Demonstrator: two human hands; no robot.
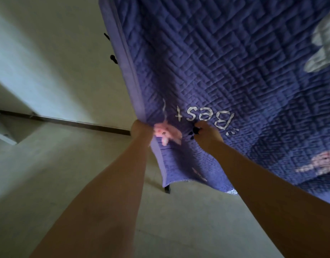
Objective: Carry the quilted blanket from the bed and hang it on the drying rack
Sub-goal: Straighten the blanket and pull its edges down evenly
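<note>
The purple quilted blanket (225, 62) hangs spread out and fills the upper right of the view, with white lettering and pink animal prints on it. Black parts of the drying rack (113, 59) stick out past its left edge, and one rack foot (167, 189) shows below its lower hem. My left hand (140, 128) grips the blanket's lighter purple border, with the fingers hidden behind the cloth. My right hand (206, 134) presses on the blanket's face just under the lettering, pinching the fabric.
A pale floor (71, 174) lies under and to the left of the blanket. A dark baseboard (71, 121) runs along a light wall (49, 53) at the left. A pale ledge (4, 136) shows at the far left edge.
</note>
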